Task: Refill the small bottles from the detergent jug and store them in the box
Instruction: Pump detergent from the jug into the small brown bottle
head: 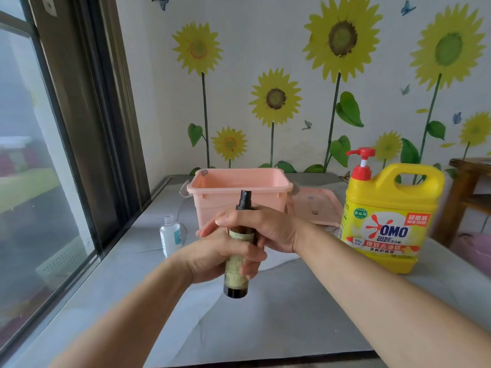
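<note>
Left hand (216,258) gripping spray bottle (236,284) at mid-body; right hand (268,229) curling round its neck, in front of box (212,208).

Dark spray bottle (235,273) upright; clear bottle (170,235) uncapped; yellow jug (385,221); pink box (228,201) open.

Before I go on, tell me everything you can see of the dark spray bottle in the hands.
The spray bottle is slim, round and dark brown, seemingly glass or tinted plastic, with a pale printed label down its body and a black spray top fitted on. It is held nearly upright, top leaning slightly right, in front of the pink box. The left hand wraps its middle; the right hand curls round its shoulder just below the top. Its liquid level cannot be told.
</note>
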A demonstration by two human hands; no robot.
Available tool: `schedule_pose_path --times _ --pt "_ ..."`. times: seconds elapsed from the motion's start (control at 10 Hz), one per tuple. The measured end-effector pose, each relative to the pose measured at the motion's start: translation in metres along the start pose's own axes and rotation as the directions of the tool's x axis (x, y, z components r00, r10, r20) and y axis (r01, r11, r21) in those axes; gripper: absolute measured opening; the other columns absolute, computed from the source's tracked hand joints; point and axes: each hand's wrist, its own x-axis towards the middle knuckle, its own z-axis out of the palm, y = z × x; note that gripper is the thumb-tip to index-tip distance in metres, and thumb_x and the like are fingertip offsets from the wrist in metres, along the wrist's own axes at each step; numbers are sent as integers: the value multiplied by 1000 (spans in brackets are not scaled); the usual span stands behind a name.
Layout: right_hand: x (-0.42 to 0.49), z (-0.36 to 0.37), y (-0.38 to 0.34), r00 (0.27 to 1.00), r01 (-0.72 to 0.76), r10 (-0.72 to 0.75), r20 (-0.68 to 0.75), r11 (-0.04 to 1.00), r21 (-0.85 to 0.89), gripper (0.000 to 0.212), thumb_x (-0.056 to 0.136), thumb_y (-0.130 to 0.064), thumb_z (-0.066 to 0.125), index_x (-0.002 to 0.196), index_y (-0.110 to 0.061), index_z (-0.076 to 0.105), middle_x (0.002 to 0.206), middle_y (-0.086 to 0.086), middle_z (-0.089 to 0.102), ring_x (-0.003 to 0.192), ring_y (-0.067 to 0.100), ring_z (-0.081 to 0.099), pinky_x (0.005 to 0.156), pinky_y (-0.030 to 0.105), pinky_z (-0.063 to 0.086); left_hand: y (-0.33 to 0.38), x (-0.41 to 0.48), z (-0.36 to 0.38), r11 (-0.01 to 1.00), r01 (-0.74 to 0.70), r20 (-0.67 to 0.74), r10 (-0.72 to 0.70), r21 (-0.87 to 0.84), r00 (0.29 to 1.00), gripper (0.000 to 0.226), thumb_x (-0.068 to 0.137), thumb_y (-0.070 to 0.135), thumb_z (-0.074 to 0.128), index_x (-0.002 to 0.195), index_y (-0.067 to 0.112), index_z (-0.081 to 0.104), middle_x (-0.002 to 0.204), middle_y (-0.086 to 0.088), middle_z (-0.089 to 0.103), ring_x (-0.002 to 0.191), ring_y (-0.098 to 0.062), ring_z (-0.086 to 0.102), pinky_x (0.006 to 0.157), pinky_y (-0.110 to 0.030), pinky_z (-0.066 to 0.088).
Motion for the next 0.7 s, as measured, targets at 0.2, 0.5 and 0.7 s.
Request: schedule_pose_path --times 0.2,0.5,0.7 --pt "0 25 4 884 84 -88 -460 996 -30 37 82 -35 55 102 -18 81 106 -2 76 108 14 66 99 39 52 19 1 6 924 62 -291 55 376 955 16 72 -5 67 70 7 57 58 -7 54 49 -18 51 50 -28 46" --pt "26 35 1 519 80 294 -803 918 388 16 80 -30 68 75 -15 72 71 0 73 80 20 70 67 30 53 7 28 7 503 249 -500 458 828 735 21 92 3 54 111 -2 62 99 -18 68 95 -35 65 79 -36 51" --pt "18 12 -10 703 67 301 -645 874 481 29 82 -37 64 85 -11 75 89 1 75 89 24 70 73 32 50 32 13 0 836 153 -430 108 527 896 35 81 9 76 112 12 60 83 -1 62 77 -20 64 66 -32 54"
